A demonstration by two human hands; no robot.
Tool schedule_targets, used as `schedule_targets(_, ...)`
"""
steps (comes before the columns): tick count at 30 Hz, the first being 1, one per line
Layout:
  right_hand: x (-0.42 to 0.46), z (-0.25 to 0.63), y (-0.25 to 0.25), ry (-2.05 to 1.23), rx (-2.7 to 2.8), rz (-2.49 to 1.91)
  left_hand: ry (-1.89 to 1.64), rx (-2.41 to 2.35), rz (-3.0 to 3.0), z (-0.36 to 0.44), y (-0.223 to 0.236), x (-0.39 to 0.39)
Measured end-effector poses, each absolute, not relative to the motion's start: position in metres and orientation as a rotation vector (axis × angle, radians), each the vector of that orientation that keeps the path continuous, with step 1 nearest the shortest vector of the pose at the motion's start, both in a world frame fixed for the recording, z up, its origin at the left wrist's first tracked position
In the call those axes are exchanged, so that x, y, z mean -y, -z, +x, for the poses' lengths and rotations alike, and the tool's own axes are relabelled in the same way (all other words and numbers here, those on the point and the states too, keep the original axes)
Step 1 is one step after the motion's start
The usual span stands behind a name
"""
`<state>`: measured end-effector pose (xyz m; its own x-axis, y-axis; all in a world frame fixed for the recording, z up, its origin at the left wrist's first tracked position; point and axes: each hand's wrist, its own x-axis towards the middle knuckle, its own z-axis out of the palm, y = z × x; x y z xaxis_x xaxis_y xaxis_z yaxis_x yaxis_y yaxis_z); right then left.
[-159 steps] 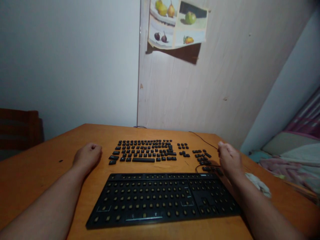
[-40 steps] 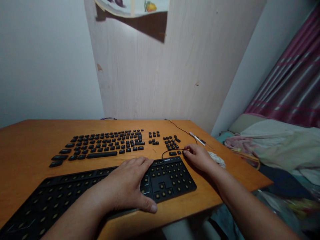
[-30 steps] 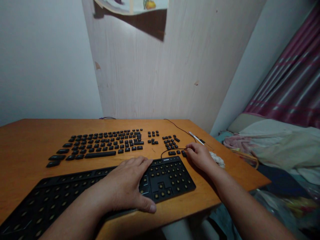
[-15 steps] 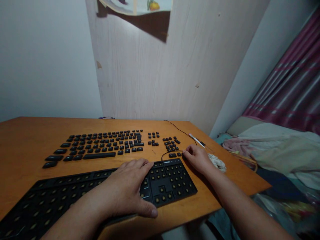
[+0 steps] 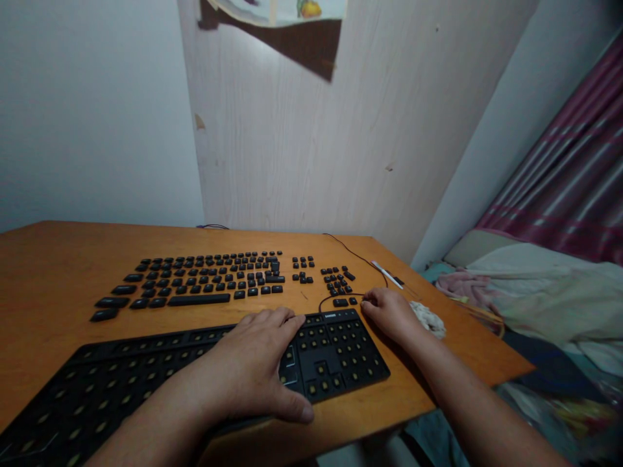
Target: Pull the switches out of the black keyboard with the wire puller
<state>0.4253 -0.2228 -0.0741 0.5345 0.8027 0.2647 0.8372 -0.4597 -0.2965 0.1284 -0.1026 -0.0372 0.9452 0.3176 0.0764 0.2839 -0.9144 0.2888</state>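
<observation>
Keycaps of black plastic (image 5: 208,288) lie off my bare black keyboard base (image 5: 310,359); left hand (image 5: 265,363) spreads, right hand (image 5: 389,311) curls, grip hidden.

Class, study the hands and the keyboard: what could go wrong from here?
The right hand is close beside the loose keys, so a slip might disturb their layout. The cable loops around there too; snagging it could drag some keys along. The keyboard, under the left hand, lies near the front edge of the table, so a shove might tip it over.
</observation>
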Motion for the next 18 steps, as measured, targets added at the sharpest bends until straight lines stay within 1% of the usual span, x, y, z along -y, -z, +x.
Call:
schedule_targets(9, 0.234, 0.413, 0.064, 0.279, 1.405, -2.564, -0.177, -0.441, 2.787, 0.130, 0.034, 0.103)
schedule_targets(18, 0.250, 0.405, 0.058, 0.194, 1.399, -2.521, -0.167, -0.409, 2.792, 0.130, 0.035, 0.101)
